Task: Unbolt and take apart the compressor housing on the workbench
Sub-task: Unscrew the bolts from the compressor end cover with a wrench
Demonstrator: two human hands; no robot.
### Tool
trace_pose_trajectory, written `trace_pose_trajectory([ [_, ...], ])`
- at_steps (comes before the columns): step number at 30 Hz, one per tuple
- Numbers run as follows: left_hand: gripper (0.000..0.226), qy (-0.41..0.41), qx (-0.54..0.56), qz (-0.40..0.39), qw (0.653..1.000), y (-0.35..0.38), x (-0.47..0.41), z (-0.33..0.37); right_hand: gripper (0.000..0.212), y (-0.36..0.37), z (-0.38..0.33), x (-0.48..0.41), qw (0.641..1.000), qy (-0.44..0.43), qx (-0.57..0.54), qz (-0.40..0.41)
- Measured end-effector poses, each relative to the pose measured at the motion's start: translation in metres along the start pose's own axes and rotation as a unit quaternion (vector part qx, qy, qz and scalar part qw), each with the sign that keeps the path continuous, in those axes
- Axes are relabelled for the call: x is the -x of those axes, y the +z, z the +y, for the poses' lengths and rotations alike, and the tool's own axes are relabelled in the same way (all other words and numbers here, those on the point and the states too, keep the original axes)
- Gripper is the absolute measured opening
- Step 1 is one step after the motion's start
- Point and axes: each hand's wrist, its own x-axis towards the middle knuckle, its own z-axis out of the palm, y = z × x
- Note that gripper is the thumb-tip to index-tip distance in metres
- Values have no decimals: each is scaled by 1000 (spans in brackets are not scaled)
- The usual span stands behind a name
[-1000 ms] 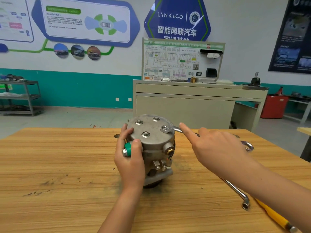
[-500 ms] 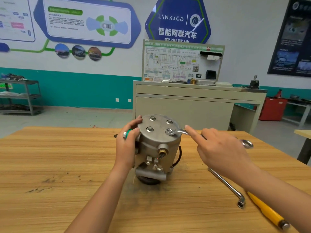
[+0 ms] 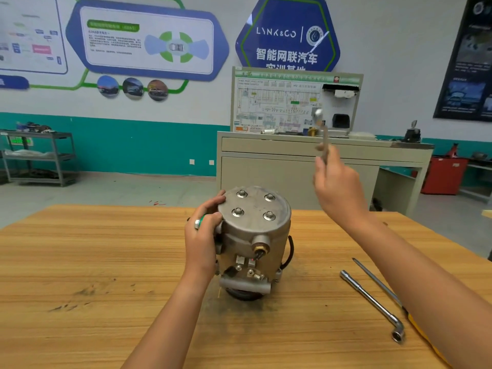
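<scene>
**Wrench held high, housing braced**

The left hand (image 3: 202, 241) is gripping the compressor housing (image 3: 255, 230) by its left flank, fingers curled. The right hand (image 3: 338, 190) is clasping a wrench (image 3: 323, 137) upright, above-right of the housing. The housing is standing on the workbench (image 3: 106, 262), likely heavy, rigid and smooth, so hold its body, not its fittings.

Wooden workbench (image 3: 80, 249) (pale grain, dark scuffs toward the near left). The compressor housing (image 3: 255, 235) stands upright at mid-bench, its four-bolt face up. Toward the near right corner lie an L-shaped socket wrench (image 3: 371, 299) and, just beside it on the right-edge side, a yellow-handled screwdriver (image 3: 378, 283), roughly parallel to it.
</scene>
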Motion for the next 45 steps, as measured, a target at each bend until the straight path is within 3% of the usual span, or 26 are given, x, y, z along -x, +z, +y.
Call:
trace_pose_trajectory([
  [1, 36, 3, 1, 9, 1000, -1, 1, 0, 34, -9, -3, 12, 1000, -1, -11, -5],
  [4, 35, 5, -4, 31, 1000, 0, 6, 1, 48, -30, -12, 58, 976, -94, 161, -114],
  [6, 35, 7, -4, 45, 999, 0, 9, 1, 57, -36, -18, 79, 951, -71, 232, -193],
  [8, 35, 4, -4, 56, 998, 2, 11, 2, 63, -40, -26, 84, 928, -68, 295, -218],
  [13, 34, -3, 5, 50, 999, 6, 13, 0, 74, -51, -49, 74, 901, -47, 331, -277],
  [17, 31, 20, 8, 41, 999, 14, 16, 0, 69, -52, -75, 72, 890, -43, 312, -330],
  [19, 31, 22, 1, 33, 999, 17, 17, -1, 67, -50, -89, 78, 898, -28, 311, -311],
  [22, 31, 28, 5, 37, 999, 15, 16, -4, 61, -55, -78, 84, 915, -44, 353, -192],
  [24, 31, 29, 13, 34, 999, 13, 14, -3, 53, -49, -42, 86, 940, -109, 312, -86],
  [26, 32, 15, 15, 19, 1000, 13, 11, -1, 34, -39, -8, 78, 947, -146, 281, -54],
  [31, 32, -15, -13, -6, 1000, 22, 8, 5, 27, 7, 21, 19, 956, -177, 226, -62],
  [35, 32, -24, -24, -4, 999, 28, 12, 9, 34, 25, 18, -9, 940, -184, 237, -161],
  [36, 33, -25, -21, 1, 999, 27, 14, 8, 29, 23, 19, -7, 948, -170, 228, -143],
  [38, 33, -26, -9, 18, 999, 22, 15, 7, 24, 6, 16, 4, 993, -45, 98, -37],
  [40, 33, -20, 1, 40, 999, 18, 16, 8, 32, -13, 13, 20, 999, 34, -20, -13],
  [43, 31, -6, -1, 60, 998, 13, 18, 10, 40, -35, 0, 52, 991, -75, 69, -91],
  [45, 25, -1, -3, 69, 998, 10, 19, 11, 45, -45, -9, 70, 973, -104, 136, -152],
])
